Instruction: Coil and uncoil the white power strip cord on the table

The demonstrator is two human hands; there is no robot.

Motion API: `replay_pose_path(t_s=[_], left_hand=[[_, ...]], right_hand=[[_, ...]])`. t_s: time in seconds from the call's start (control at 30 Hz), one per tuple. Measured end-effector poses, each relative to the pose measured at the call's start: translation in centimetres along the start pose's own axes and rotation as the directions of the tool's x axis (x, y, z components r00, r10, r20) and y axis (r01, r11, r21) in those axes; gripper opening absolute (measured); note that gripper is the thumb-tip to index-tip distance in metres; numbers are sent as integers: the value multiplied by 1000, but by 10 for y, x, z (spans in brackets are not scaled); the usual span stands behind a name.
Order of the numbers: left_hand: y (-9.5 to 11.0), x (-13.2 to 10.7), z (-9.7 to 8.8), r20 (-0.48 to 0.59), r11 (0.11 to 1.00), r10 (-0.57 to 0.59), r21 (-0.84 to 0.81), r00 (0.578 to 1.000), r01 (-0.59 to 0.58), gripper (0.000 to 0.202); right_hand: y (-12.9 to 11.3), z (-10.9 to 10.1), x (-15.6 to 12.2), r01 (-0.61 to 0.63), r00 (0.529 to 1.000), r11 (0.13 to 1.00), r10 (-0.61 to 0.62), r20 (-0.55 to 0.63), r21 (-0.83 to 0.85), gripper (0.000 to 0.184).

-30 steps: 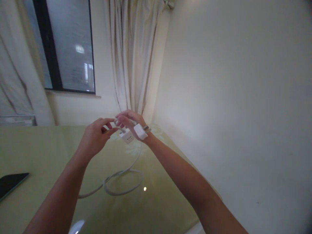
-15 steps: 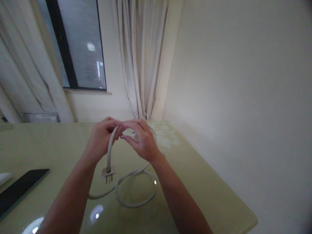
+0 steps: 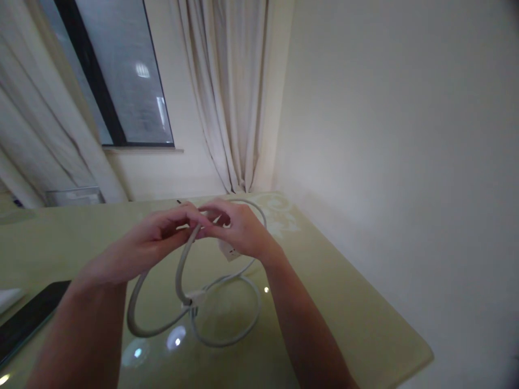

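Observation:
My left hand (image 3: 156, 237) and my right hand (image 3: 239, 227) meet above the table, both pinching a thick white power cord (image 3: 221, 337). The cord hangs down from my fingers in loops. Its white plug (image 3: 193, 299) dangles just over the table under my hands. A white socket block (image 3: 229, 250) shows below my right palm. A further loop of cord arcs behind my right hand.
The table (image 3: 344, 302) has a glossy pale green top, with its right edge close to a cream wall. A dark phone or tablet (image 3: 28, 319) lies at the left. Curtains (image 3: 231, 92) and a dark-framed window (image 3: 117, 70) stand behind.
The hanging cord has formed a larger loop to the left, and the plug has dropped lower and swung right. My left hand has stretched out flatter along the cord.

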State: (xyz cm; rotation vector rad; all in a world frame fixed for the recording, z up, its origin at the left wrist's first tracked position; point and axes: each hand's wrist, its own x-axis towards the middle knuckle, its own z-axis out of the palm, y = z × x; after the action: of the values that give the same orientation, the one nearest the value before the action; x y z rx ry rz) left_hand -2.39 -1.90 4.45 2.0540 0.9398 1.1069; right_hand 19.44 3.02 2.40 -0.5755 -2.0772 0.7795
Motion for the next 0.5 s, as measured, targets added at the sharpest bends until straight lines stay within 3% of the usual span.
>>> replay_pose_path(t_s=[0.07, 0.17, 0.3, 0.4, 0.5], left_hand=[[-3, -4, -3, -9, 999, -36, -19, 999, 36, 30], [-8, -7, -6, -43, 992, -109, -74, 993, 106, 51], [-12, -3, -4, -35, 985, -172, -27, 985, 171, 39], [-16, 2, 3, -31, 971, -240, -18, 970, 240, 42], [-22, 5, 12, -74, 953, -280, -144, 957, 267, 50]], right_hand=[[-3, -1, 0, -1, 999, 1000, 0, -44, -17, 40], [-8, -3, 0, -22, 977, 997, 5, -214, -76, 38], [-7, -6, 1, -54, 901, 998, 30, -432, -44, 40], [-6, -6, 1, -65, 869, 998, 44, -493, -27, 33], [-9, -5, 1, -58, 860, 996, 16, -510, -67, 27]])
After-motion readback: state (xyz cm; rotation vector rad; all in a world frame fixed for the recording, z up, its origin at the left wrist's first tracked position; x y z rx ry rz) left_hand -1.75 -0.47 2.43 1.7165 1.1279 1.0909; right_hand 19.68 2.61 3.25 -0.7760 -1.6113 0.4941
